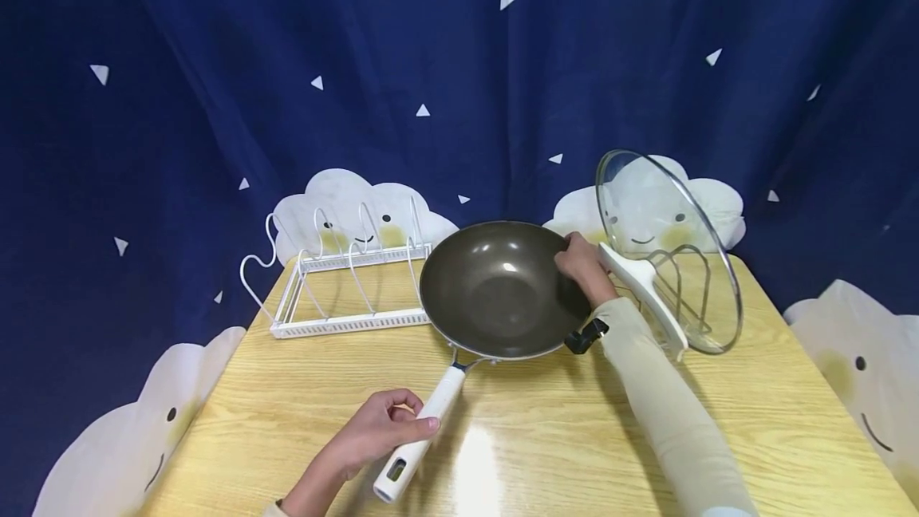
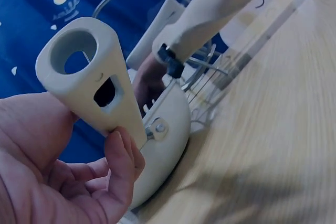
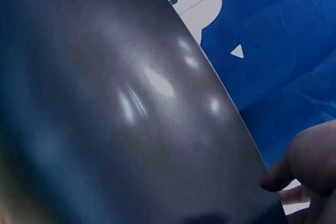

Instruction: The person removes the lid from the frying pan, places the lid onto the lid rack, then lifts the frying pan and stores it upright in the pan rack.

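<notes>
A wok (image 1: 506, 294) with a dark inside and a pale outside is in the middle of the head view, tilted towards me. Its long white handle (image 1: 439, 405) points at the near edge of the table. My left hand (image 1: 376, 431) pinches this handle between thumb and fingers; the left wrist view shows the hollow handle end (image 2: 100, 77) close up. At the wok's right side my right hand (image 1: 580, 262) grips the rim, its thumb inside the bowl. Most of the right hand's fingers are hidden behind the wok in the head view.
A white wire rack (image 1: 352, 325) with upright loops stands left of the wok, close to its rim. On the right, a glass lid (image 1: 707, 262) with a white handle (image 1: 646, 282) leans upright by grey wire loops, beside my right forearm. Behind the wooden table (image 1: 287, 405) hangs a blue curtain (image 1: 459, 46).
</notes>
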`<act>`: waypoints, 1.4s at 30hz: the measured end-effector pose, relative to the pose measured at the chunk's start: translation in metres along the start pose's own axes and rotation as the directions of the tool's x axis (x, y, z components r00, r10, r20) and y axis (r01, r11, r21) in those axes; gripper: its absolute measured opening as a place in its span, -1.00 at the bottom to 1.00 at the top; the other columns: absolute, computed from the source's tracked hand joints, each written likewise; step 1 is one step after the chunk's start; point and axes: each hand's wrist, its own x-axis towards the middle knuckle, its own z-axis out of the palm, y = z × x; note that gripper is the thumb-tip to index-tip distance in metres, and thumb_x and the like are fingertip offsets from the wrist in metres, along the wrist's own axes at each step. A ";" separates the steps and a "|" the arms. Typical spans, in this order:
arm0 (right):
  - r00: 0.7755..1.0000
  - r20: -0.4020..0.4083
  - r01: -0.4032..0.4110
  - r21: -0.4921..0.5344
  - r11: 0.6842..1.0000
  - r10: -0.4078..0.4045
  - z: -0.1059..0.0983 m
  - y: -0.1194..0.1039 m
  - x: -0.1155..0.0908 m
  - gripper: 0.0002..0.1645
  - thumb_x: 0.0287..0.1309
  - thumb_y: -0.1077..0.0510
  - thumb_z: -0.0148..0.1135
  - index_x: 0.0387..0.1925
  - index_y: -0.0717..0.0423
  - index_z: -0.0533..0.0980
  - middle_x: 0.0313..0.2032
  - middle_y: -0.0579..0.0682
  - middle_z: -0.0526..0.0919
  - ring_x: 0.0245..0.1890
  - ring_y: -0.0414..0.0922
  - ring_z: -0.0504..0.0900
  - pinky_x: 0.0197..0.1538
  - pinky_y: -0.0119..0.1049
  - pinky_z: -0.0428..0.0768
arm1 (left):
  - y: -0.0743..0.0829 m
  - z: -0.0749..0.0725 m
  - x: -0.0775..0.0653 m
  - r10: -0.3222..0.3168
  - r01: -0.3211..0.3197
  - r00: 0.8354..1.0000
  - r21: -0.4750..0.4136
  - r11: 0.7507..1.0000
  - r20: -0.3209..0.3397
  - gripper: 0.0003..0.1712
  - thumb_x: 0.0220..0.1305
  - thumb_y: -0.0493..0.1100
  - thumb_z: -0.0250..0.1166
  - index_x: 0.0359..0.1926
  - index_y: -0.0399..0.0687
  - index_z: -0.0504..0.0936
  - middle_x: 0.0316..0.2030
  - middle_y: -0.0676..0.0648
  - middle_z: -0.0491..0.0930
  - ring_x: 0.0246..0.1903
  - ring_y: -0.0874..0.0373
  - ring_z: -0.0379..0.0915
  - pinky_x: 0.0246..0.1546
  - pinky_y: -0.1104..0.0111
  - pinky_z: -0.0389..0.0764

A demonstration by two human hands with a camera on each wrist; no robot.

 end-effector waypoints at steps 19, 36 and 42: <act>0.999 0.012 0.050 0.041 0.998 -0.051 -0.007 -0.001 -0.014 -0.25 0.37 -0.01 -0.02 0.44 0.33 0.21 0.35 0.42 0.38 0.33 0.39 0.36 0.33 0.24 0.35 | -0.004 0.037 0.008 0.040 -0.038 0.999 -0.074 0.997 0.037 -0.66 0.31 -0.07 0.40 -0.21 -0.14 0.41 -0.64 0.12 0.22 -0.61 0.28 0.11 -0.57 0.47 0.23; 0.917 -0.011 0.398 0.041 0.917 -0.398 -0.019 -0.035 -0.114 -0.33 0.40 0.03 0.16 0.42 0.25 0.32 0.47 0.44 0.18 0.51 0.38 0.09 0.48 0.25 0.15 | -0.005 0.048 0.003 0.040 -0.037 0.999 -0.144 0.989 0.016 -0.68 0.45 -0.01 0.27 -0.16 -0.14 0.39 -0.56 0.13 0.28 -0.50 0.30 0.30 -0.46 0.48 0.37; 0.891 -0.021 0.453 0.084 0.888 -0.453 -0.015 -0.034 -0.154 -0.37 0.39 0.02 0.21 0.38 0.19 0.38 0.47 0.34 0.26 0.49 0.28 0.20 0.45 0.23 0.23 | -0.007 0.057 0.002 0.047 -0.045 0.999 -0.197 0.979 0.008 -0.70 0.45 -0.06 0.28 -0.14 -0.16 0.39 -0.53 0.11 0.35 -0.48 0.31 0.34 -0.42 0.47 0.44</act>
